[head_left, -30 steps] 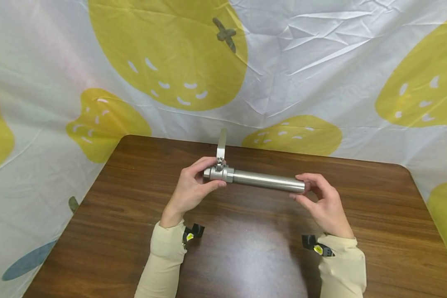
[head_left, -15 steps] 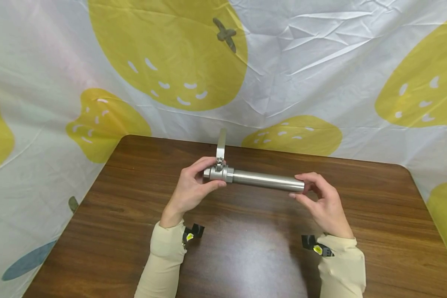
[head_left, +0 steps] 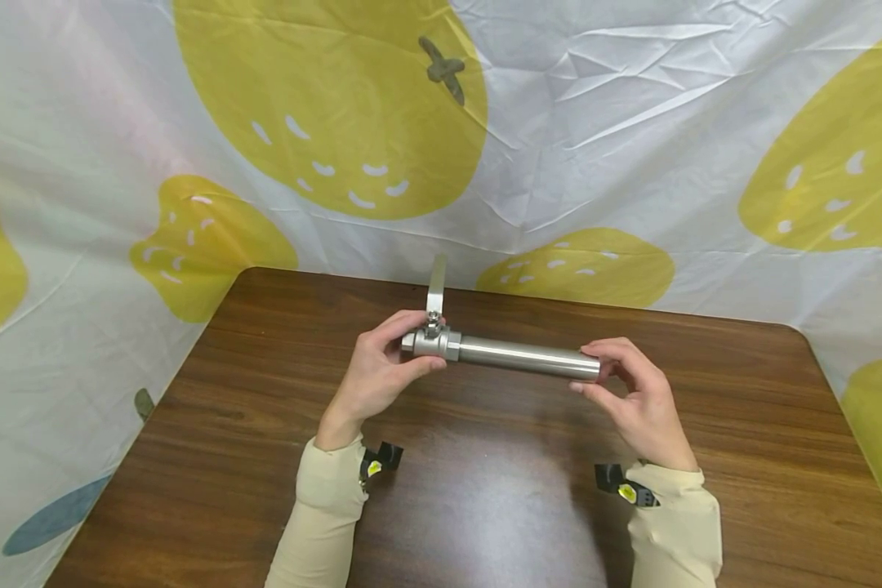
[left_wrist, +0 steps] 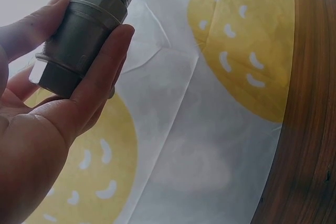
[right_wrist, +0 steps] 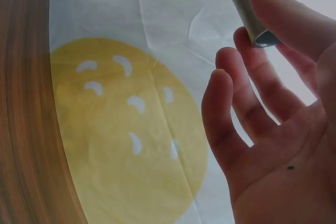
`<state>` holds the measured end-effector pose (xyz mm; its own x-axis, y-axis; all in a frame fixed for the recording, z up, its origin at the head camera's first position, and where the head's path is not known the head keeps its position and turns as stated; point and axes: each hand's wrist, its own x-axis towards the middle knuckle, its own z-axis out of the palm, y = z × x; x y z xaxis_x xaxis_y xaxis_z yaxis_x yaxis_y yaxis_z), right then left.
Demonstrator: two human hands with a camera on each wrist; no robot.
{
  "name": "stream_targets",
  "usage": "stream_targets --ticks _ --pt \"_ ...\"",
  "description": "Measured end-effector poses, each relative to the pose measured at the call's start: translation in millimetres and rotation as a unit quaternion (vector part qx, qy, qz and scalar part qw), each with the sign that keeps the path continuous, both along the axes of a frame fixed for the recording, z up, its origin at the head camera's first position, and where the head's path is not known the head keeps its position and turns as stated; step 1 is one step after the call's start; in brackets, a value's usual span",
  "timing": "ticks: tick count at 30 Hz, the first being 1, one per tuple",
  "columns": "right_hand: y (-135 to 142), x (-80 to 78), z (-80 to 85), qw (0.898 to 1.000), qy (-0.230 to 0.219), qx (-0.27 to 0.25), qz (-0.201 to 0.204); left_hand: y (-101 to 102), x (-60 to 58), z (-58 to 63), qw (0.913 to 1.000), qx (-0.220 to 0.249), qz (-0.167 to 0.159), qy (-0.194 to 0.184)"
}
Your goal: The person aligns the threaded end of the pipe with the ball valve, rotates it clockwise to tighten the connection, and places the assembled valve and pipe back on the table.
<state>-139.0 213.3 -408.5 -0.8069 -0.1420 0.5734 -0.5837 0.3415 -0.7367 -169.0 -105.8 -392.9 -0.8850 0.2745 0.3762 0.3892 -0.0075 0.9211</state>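
My left hand [head_left: 373, 377] grips a metal ball valve [head_left: 429, 342] by its body, thumb on the near side and fingers behind. The valve's flat lever handle [head_left: 437, 286] sticks up and away from me. Joined to the valve's right side is a shiny steel pipe [head_left: 522, 355], held level above the table. Some thread shows at the joint in the left wrist view, beside the hex end of the valve [left_wrist: 86, 32]. My right hand [head_left: 643, 400] pinches the pipe's free end between thumb and fingers. In the right wrist view that pipe end [right_wrist: 254, 11] looks hollow.
A brown wood-grain table [head_left: 228, 457] lies beneath both hands. White cloth with yellow fruit shapes [head_left: 595, 122] hangs along its back and sides. Black camera mounts [head_left: 628, 486] are strapped at both wrists.
The fingers of my right hand have shifted very slightly upward on the pipe's end. My left hand, the valve and the pipe look almost unmoved.
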Motion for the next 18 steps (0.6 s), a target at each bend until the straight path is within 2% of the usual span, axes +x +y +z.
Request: stream_targets --ticks 18 --pt "2.5 2.8 -0.1 0.999 -0.035 0.026 -0.005 -0.1 0.7 0.5 0.9999 -0.002 0.003 0.012"
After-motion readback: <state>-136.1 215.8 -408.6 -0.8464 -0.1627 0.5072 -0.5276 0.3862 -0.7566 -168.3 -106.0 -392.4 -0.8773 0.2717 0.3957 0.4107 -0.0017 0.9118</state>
